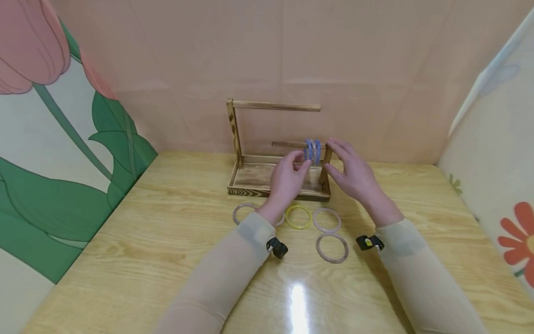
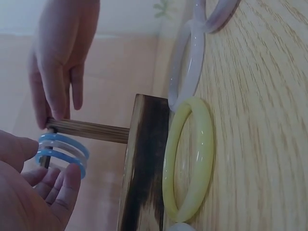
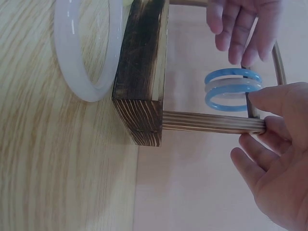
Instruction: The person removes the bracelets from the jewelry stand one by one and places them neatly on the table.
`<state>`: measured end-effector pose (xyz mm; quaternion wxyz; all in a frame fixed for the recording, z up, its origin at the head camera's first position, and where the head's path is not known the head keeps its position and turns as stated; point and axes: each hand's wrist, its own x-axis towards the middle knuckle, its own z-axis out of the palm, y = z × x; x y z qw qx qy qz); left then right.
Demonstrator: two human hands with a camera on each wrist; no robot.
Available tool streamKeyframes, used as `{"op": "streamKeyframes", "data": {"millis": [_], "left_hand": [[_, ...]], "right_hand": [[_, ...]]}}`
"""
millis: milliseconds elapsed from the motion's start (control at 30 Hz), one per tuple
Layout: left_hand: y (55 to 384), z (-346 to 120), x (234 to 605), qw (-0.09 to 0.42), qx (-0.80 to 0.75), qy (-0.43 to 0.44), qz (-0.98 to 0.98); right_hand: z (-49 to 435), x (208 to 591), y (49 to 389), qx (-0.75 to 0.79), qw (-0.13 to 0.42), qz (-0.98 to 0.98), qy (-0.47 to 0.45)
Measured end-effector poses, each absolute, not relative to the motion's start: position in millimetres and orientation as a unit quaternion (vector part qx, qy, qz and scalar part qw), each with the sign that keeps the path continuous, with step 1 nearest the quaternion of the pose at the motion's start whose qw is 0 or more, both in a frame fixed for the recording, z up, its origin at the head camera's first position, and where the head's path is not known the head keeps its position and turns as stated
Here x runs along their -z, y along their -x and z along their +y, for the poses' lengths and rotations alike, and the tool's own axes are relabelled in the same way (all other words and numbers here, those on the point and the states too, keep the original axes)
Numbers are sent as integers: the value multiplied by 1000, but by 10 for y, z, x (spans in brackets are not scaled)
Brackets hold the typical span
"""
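Note:
Two blue bangles with a pale one between them (image 1: 312, 151) hang on the short lower rod (image 1: 288, 144) of a wooden stand (image 1: 277, 193), close to its right post. My left hand (image 1: 289, 176) is just left of these bangles, thumb and fingers spread apart and holding nothing; the right wrist view shows a small gap between its fingertips and the nearest blue bangle (image 3: 231, 72). At the right post (image 3: 211, 122), my right hand (image 1: 352, 174) touches the top with its index finger. Its other fingers are extended, and the thumb lies beside the post.
In front of the stand lie a yellow bangle (image 1: 298, 228), a pale pink bangle (image 1: 327, 231), a mauve bangle (image 1: 332, 261) and a greyish bangle (image 1: 236, 215); another is partly hidden by my left wrist. A longer upper rod (image 1: 277, 106) extends rightward from the tall left post (image 1: 234, 134).

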<state>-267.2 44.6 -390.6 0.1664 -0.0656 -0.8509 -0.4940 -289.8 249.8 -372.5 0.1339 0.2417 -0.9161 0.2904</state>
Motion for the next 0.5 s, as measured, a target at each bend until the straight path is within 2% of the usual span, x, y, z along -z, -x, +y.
{"op": "streamKeyframes", "data": {"millis": [500], "left_hand": [[2753, 521, 3942, 156, 494, 53, -854]], "right_hand": [[2499, 3720, 2884, -290, 132, -917, -238]]}}
